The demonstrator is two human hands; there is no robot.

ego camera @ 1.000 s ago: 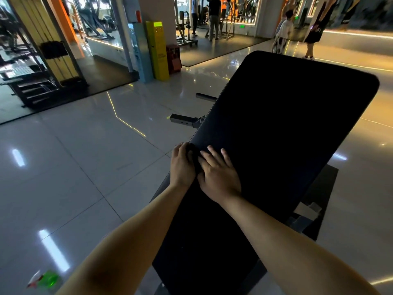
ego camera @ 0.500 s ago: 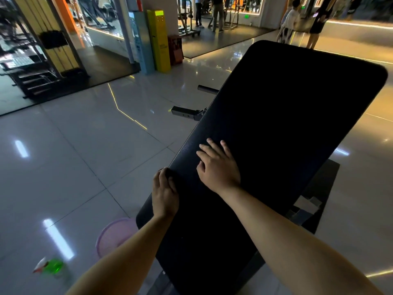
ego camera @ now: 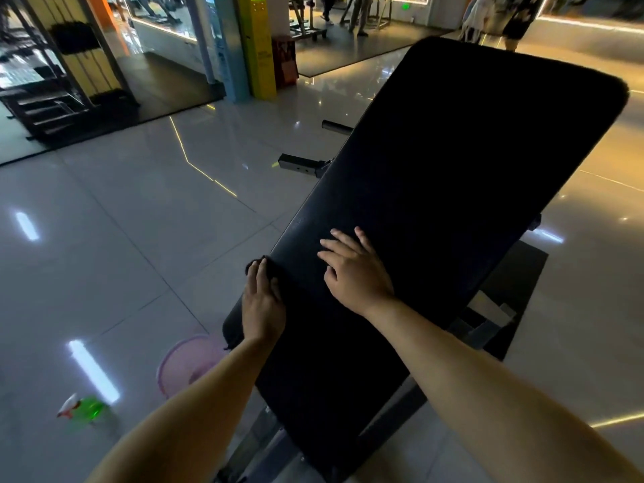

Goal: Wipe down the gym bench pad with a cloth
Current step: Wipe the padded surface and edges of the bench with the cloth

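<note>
On matte rounded pad [ego camera: 435,203] — bunched cloth [ego camera: 255,264]

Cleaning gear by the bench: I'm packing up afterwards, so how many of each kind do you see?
Cloth: 1, dark, under the left hand at the edge of the bench pad
Spray bottle: 1, green
Basin: 1, pink
Total: 3

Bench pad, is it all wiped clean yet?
Not yet. Done: cannot tell, the long black bench pad shows no wipe marks. In hand: the left hand presses a dark cloth on its left edge, and the right hand rests flat. Left: likely the far upper stretch.
</note>
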